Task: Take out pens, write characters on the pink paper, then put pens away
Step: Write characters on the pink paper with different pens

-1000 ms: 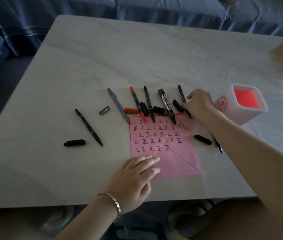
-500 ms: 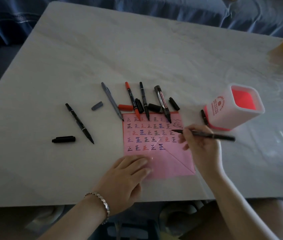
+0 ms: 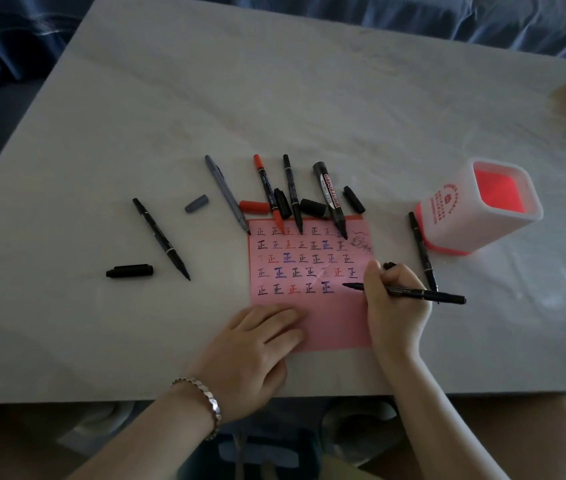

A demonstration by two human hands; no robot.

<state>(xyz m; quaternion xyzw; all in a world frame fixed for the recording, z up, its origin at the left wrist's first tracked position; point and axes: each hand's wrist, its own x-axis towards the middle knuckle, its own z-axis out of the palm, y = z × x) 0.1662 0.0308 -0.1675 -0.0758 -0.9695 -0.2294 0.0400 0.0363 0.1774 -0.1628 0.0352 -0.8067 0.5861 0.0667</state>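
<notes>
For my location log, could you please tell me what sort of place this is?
Probably a home living room: a pale marble-look table, a blue sofa behind it, and a pen holder.

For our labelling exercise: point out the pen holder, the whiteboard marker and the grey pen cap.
pen holder (image 3: 431,216): head view, on its white front wall.
whiteboard marker (image 3: 330,195): head view, mid-barrel on the label.
grey pen cap (image 3: 196,203): head view, middle of the cap.
</notes>
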